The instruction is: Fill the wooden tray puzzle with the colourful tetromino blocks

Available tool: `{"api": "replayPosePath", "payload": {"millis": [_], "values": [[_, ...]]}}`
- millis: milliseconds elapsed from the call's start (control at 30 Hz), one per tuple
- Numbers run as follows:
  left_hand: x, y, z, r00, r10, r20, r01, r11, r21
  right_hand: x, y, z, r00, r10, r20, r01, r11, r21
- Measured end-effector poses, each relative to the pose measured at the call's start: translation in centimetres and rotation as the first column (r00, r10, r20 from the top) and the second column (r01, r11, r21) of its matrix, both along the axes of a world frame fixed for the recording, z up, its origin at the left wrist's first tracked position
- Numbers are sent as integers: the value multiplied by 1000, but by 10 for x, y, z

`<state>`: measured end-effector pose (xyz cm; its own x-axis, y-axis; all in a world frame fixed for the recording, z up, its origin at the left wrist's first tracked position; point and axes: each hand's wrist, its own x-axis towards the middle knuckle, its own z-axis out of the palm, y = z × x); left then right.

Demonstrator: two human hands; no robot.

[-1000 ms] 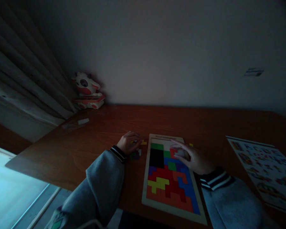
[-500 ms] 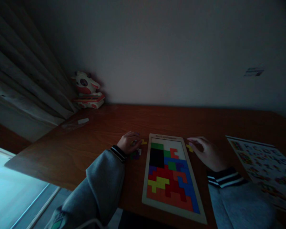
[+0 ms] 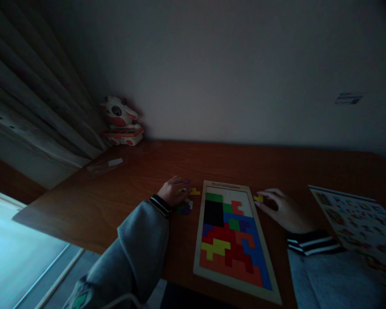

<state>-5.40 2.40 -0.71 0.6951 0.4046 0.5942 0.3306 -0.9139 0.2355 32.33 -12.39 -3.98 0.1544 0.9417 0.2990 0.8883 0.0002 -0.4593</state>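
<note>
A wooden puzzle tray (image 3: pixel 197 240) lies on the brown desk, mostly filled with coloured block pieces; its far end shows a bare pale patch beside a small red piece (image 3: pixel 236 207). My right hand (image 3: pixel 281 209) rests on the desk just right of the tray's far corner, fingertips pinching a small yellow piece (image 3: pixel 259 198). My left hand (image 3: pixel 173 192) lies curled on the desk left of the tray, over a few loose pieces: a yellow one (image 3: pixel 194 192) and dark purple ones (image 3: pixel 183 209). The scene is dim.
A printed sheet with coloured pictures (image 3: pixel 360 223) lies at the right of the desk. A cow-shaped toy on a flat box (image 3: pixel 122 122) stands in the far left corner by the curtain. A small pale slip (image 3: pixel 115 162) lies near the left edge.
My right hand has left the tray's far end, where it was at the red piece, and moved right onto the desk, closing on the yellow piece. My left hand stayed put.
</note>
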Motion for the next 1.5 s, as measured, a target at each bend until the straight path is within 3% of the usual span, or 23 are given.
{"api": "replayPosePath", "payload": {"millis": [167,500,567,667,833,1067,1500], "values": [[-9,5,0,999,46,-5,-46,999,7,-2,0,2,1000,6,-9,-6,1000,-2],[-7,3,-2,999,9,-33,-10,1000,-28,-3,-1,5,1000,-14,25,13,999,46],[-6,3,-3,1000,11,-26,-12,1000,-25,-10,-3,11,999,44,18,-45,996,83],[-6,3,-3,1000,2,-11,-2,1000,-26,-29,-7,23,968,249,-19,-244,961,132],[-5,2,-2,1000,-7,-6,7,999,-39,-55,-9,29,897,440,-45,-438,897,53],[-3,1,-2,1000,-14,-6,14,1000,-25,-58,2,22,929,371,0,-371,928,26],[-2,2,-5,1000,-20,-4,19,999,-38,-76,10,18,908,410,88,-412,911,-6]]}}
